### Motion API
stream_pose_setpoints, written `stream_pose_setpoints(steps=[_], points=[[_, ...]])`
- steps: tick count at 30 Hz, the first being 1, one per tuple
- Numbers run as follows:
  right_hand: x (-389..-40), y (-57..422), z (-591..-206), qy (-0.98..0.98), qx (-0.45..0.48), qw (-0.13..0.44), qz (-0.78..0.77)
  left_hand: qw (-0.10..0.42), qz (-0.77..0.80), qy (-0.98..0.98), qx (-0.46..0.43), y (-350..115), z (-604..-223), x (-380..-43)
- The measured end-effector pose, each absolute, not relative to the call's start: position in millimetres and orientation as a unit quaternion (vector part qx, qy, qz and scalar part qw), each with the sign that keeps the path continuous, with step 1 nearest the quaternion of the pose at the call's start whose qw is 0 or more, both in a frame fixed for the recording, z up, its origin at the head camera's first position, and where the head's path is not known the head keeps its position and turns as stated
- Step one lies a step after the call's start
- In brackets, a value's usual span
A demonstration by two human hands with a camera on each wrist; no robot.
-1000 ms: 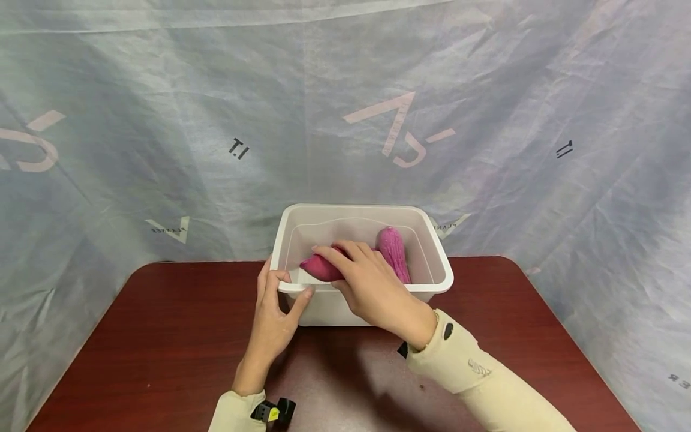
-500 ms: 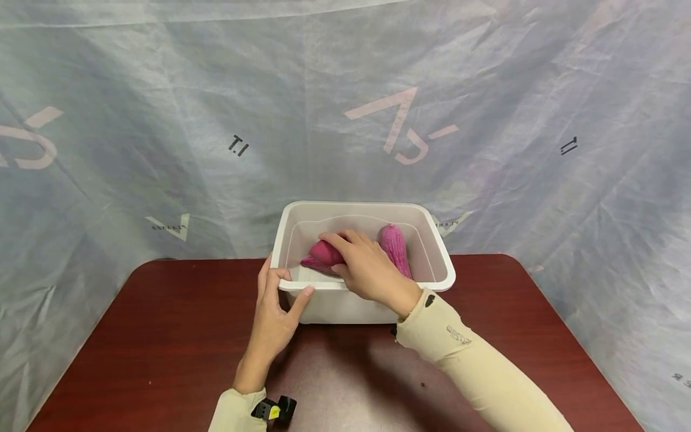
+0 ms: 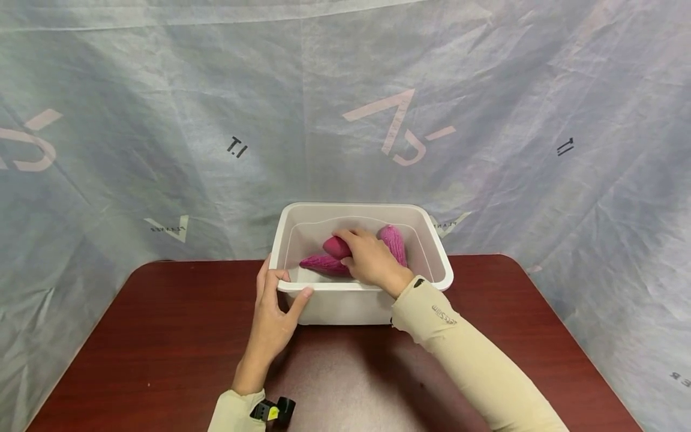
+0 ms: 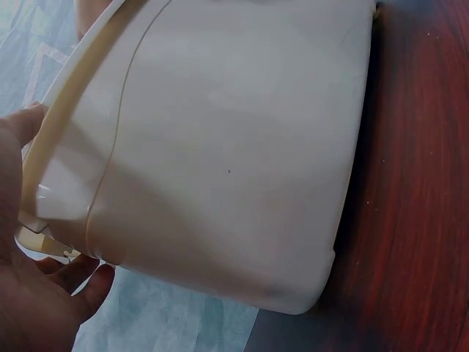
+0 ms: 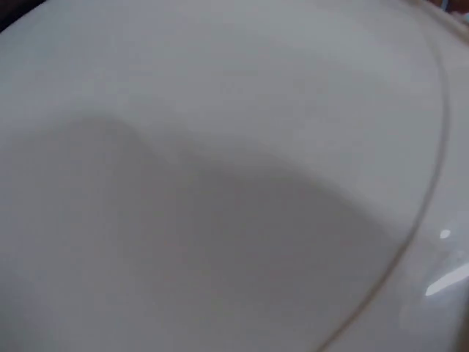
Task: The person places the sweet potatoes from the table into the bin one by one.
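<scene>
A white plastic bin [image 3: 329,309] stands upright on the table. My left hand [image 3: 272,321] grips its near left corner, fingers over the rim and thumb against the front; in the left wrist view, the same hand [image 4: 33,301] is around the rim. Inside the bin, my right hand [image 3: 372,258] holds a smooth reddish-purple sweet potato [image 3: 336,247], partly covered by the fingers. Below it lies a ridged purple sweet potato [image 3: 321,264], its right end hidden by the hand. Another ridged one [image 3: 394,240] leans along the right side. Only the bin wall [image 5: 220,88] fills the right wrist view.
The dark red wooden table [image 3: 189,342] extends to both sides of the bin and in front of it. A grey printed cloth [image 3: 243,108] hangs behind and along the sides.
My right hand has moved the smooth sweet potato rightward and toward the far side of the bin, exposing the ridged one under it. My left hand has stayed on the corner.
</scene>
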State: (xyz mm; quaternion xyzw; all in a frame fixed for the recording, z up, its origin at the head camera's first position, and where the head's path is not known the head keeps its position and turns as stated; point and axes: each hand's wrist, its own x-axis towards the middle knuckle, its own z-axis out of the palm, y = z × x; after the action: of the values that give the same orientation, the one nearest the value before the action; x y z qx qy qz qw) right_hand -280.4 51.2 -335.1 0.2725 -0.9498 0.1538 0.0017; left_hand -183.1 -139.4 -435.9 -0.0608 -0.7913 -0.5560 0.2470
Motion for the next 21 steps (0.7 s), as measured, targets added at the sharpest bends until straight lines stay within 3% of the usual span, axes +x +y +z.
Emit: stream_pose_setpoints(steps=[21], points=[[-291, 56, -346, -0.961, 0.237, -0.023, 0.142, 0.25, -0.553, -0.792, -0.059, -140, -436, -184]])
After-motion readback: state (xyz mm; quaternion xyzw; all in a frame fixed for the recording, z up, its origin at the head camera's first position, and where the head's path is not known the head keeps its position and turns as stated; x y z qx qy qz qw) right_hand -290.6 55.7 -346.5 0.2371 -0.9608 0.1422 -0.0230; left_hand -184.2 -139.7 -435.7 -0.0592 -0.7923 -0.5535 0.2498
